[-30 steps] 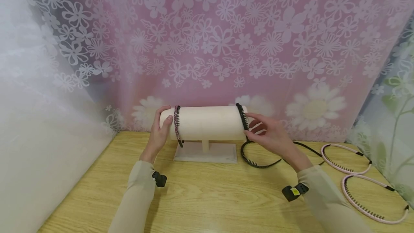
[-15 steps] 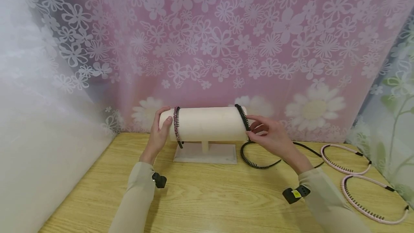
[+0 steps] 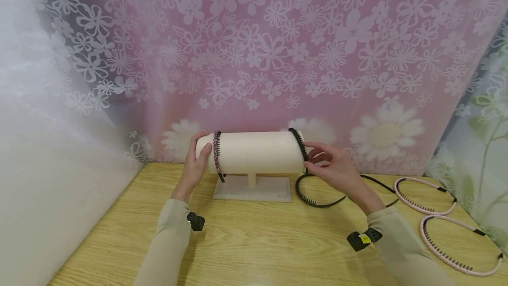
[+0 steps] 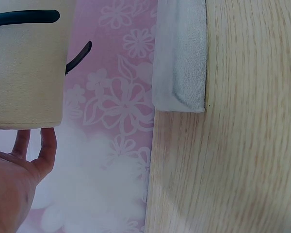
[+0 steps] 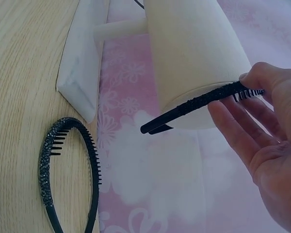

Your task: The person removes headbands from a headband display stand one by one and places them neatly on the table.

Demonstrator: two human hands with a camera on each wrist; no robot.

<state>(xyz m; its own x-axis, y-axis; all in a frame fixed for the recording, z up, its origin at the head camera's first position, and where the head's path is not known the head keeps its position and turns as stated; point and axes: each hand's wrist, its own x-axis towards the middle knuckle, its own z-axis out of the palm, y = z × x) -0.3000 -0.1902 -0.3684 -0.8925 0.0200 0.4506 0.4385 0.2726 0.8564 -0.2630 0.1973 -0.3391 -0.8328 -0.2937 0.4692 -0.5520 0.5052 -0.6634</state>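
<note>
A cream padded display roll [image 3: 258, 151] lies level on a short post above its flat base [image 3: 258, 189]. My left hand [image 3: 194, 167] holds the roll's left end, thumb in front and fingers behind. Close by, a pink-studded headband [image 3: 216, 153] with dark comb teeth sits over the roll. At the opposite end, my right hand [image 3: 335, 169] pinches a black headband [image 3: 297, 142] that sits slanted over the roll's edge. In the right wrist view this black headband [image 5: 203, 99] passes between thumb and fingers, its tips reaching past the roll's end.
On the wooden table, a second black headband [image 3: 317, 205] lies below my right hand, beside the base. Two pink headbands [image 3: 409, 203] with dark teeth lie at the right. A flowered curtain [image 3: 270, 56] hangs behind, and a white wall [image 3: 59, 167] bounds the left.
My right hand has shifted slightly right, and the lower part of the black headband it pinches has moved with it toward the roll's end. The left hand keeps its grip.
</note>
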